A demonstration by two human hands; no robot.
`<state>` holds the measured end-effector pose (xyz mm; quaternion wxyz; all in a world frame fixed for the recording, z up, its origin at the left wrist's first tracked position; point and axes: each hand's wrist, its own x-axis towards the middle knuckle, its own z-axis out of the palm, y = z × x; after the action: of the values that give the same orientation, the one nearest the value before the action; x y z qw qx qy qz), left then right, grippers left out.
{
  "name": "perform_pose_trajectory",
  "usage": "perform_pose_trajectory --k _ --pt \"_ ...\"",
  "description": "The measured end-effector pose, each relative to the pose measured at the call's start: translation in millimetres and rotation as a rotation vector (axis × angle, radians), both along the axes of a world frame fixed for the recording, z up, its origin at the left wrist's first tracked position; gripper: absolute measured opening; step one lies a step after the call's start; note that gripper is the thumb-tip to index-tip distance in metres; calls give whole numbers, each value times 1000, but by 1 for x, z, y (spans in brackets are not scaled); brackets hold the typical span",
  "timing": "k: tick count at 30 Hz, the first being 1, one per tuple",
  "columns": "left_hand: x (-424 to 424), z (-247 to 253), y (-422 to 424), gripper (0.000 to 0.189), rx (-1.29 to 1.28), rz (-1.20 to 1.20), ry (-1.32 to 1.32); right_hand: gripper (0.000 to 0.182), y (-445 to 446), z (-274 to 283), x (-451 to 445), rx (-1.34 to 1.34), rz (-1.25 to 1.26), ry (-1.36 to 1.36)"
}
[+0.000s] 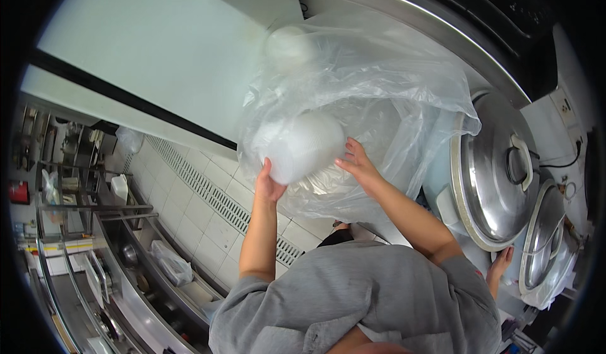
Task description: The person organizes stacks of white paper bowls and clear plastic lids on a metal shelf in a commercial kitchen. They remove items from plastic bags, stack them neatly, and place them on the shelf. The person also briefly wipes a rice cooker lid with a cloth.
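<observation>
A stack of nested, translucent plastic containers point(307, 145) lies slanted in front of me; motion blurs part of it. My left hand point(271, 186) grips its lower left end, thumb on the outside. At the stack's other end, my right hand point(360, 167) has its fingers apart; whether the fingertips touch the plastic is unclear. Around and beneath the stack spreads a large clear plastic bag point(388, 77), its mouth wide and crumpled. A whitish rounded shape point(289, 46) shows blurred at the bag's far side.
Two large pots with metal lids, one nearer point(497, 174) and one smaller point(544, 240), stand at right. Another person's hand point(501, 261) is beside them. A pale panel point(156, 55) rises at left, above a tiled floor with a drain grate point(203, 197). Metal sinks point(137, 283) line the lower left.
</observation>
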<state>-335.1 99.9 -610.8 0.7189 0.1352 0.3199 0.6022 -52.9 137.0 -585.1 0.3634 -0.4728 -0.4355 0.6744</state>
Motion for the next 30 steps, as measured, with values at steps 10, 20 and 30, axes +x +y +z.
perform_pose_trajectory --k 10,20,30 --pt "65 32 -31 85 64 -318 60 97 -79 77 79 163 -40 214" --pt "167 133 -42 96 116 -272 499 120 -174 149 176 617 -385 38" --pt "318 260 -30 90 915 -541 451 116 -225 183 271 1415 -804 -959"
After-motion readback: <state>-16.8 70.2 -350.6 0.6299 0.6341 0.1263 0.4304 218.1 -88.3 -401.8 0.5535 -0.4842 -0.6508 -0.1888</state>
